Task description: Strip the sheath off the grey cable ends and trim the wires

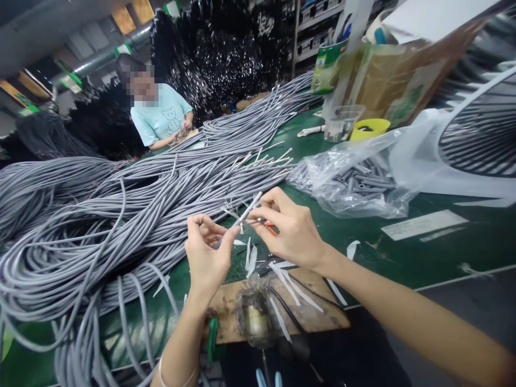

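Observation:
My left hand (209,252) is closed around a grey cable, gripping it just below its stripped end. The white inner part of the cable (252,208) points up and to the right, with fine loose strands (231,207) spreading beside it. My right hand (292,228) is closed at the cable's end, thumb and fingers close to the white part. A small tool with an orange handle (271,228) sits in its grip; the tool's kind is partly hidden by the fingers. Below my hands, white strips (252,258) lie scattered on the green table (342,236).
Large bundles of grey cable (100,226) cover the left and middle. At right are a clear bag of grey tubes (355,180) and a fan (484,123). A wooden board (318,306) lies at the front edge. Another person (163,113) works across the table.

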The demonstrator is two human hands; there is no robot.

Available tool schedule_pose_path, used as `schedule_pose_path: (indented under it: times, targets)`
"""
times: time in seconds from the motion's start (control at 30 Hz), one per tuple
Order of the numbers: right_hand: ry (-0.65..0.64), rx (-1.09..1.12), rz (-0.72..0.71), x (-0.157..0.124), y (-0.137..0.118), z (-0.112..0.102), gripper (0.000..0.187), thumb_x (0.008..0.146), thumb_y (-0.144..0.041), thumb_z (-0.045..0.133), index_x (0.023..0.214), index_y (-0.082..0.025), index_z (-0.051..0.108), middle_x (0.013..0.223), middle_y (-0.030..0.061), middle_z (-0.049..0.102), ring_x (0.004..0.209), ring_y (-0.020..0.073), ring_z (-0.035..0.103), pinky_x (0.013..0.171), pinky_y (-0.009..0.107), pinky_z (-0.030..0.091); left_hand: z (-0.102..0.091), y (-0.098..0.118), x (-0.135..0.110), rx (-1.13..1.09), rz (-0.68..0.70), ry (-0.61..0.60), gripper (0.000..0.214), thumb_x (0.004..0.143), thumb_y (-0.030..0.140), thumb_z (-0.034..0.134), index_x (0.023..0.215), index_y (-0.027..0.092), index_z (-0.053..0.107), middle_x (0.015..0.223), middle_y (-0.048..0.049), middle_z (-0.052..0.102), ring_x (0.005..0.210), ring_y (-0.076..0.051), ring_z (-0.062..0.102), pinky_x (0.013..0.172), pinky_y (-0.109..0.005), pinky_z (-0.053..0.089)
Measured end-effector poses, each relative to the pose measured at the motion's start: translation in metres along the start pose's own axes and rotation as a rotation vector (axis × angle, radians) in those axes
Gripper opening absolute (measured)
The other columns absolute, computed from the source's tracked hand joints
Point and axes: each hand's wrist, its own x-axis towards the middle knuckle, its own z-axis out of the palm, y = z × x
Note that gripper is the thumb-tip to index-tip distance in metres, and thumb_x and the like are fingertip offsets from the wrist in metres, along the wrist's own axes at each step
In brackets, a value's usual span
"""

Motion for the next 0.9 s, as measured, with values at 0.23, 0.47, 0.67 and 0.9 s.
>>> schedule_pose_path:
  times: [0.23, 0.47, 0.67, 0.9]
  targets:
    - [0.127, 0.206, 0.407, 0.009, 0.011, -0.007, 0.015, 0.077, -0.025, 0.057, 0.065, -0.016, 0.06, 0.066, 0.0013, 0.05, 0.055, 0.0095, 0.046, 0.048, 0.022, 0.037, -0.006, -0.001, 0.005, 0.003, 0.01, 0.082, 0.015, 0.072, 0.028, 0.066, 0.069, 0.016, 0.058, 0.057, 0.0033, 0.053, 0.049, -0.007, 0.047, 0.046, -0.016, 0.036]
    - [-0.276, 0.871, 0.599, 0.008, -0.008, 0.005, 0.038, 0.069, -0.051, 0.066, 0.072, -0.013, 0.06, 0.063, 0.0005, 0.056, 0.048, 0.0066, 0.043, 0.041, 0.019, 0.034, 0.003, -0.003, 0.001, -0.084, -0.031, -0.061, 0.02, 0.074, 0.034, 0.065, 0.079, 0.016, 0.073, 0.065, -0.0018, 0.065, 0.052, -0.01, 0.049, 0.048, -0.021, 0.037]
    - [-0.247, 0.702, 0.392, 0.003, -0.013, 0.004, 0.034, 0.082, -0.04, 0.056, 0.063, -0.012, 0.06, 0.049, -0.0031, 0.045, 0.043, 0.0051, 0.03, 0.04, 0.02, 0.026, 0.01, -0.006, -0.005, -0.066, -0.037, -0.009, 0.018, 0.076, 0.032, 0.062, 0.068, 0.016, 0.068, 0.065, -0.0015, 0.062, 0.054, -0.01, 0.052, 0.045, -0.019, 0.038]
    - [-0.272, 0.597, 0.263, 0.001, -0.014, 0.006, 0.036, 0.086, -0.035, 0.051, 0.059, -0.012, 0.059, 0.052, 0.0, 0.053, 0.045, 0.0066, 0.037, 0.043, 0.02, 0.03, 0.005, -0.004, 0.002, -0.124, -0.062, 0.177, 0.017, 0.075, 0.03, 0.061, 0.068, 0.015, 0.064, 0.063, -0.0003, 0.06, 0.054, -0.01, 0.054, 0.049, -0.019, 0.045]
